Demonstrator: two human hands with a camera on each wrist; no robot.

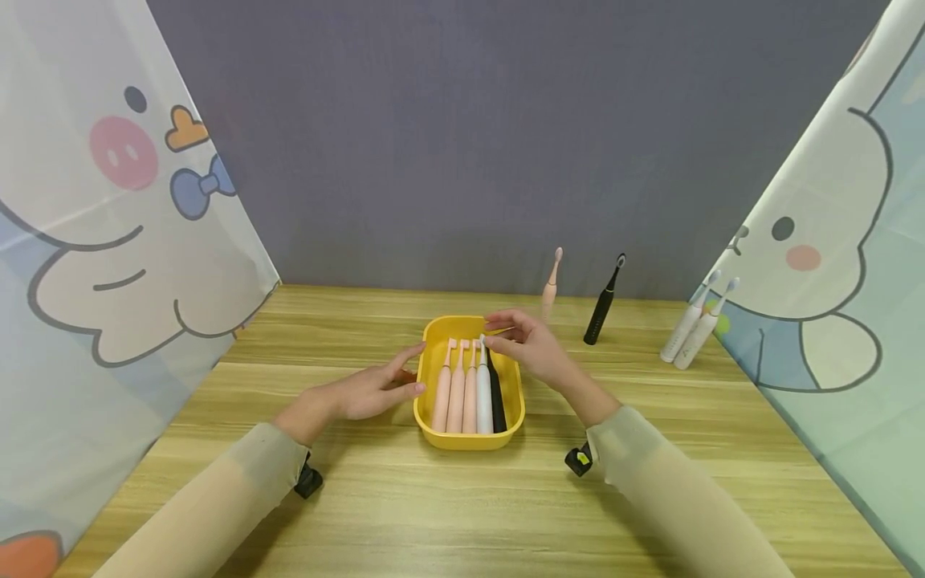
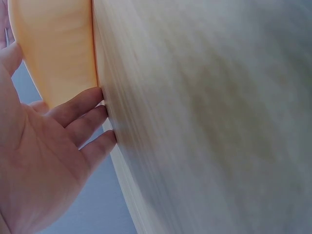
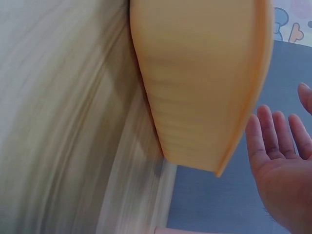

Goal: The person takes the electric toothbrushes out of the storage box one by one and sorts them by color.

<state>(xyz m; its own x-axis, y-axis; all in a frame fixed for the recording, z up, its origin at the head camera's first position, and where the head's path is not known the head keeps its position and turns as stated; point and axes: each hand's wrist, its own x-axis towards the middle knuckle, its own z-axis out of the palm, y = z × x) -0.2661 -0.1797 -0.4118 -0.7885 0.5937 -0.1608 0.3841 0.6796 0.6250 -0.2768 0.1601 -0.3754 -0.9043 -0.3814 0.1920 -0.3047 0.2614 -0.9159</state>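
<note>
A yellow plastic basket (image 1: 511, 425) stands on the table. In it lie three pink electric toothbrushes (image 1: 456, 397), a white one (image 1: 483, 399) and a black one (image 1: 496, 401), side by side with heads toward the back. My left hand (image 1: 377, 391) rests at the basket's left side, thumb and forefinger at the rim; in the left wrist view its fingers (image 2: 80, 112) lie against the outer wall and the tabletop. My right hand (image 1: 531, 347) hovers over the back right corner, thumb near the white and black brush heads. In the right wrist view its fingers (image 3: 273, 131) are extended, thumb apart.
Upright behind the basket, to the right, stand a pink toothbrush (image 1: 551, 293) and a black toothbrush (image 1: 601, 309). Two white toothbrushes (image 1: 695, 325) stand together at the far right. A grey panel (image 1: 462, 160) closes the back; cartoon-printed cloths (image 1: 809, 281) hang at both sides.
</note>
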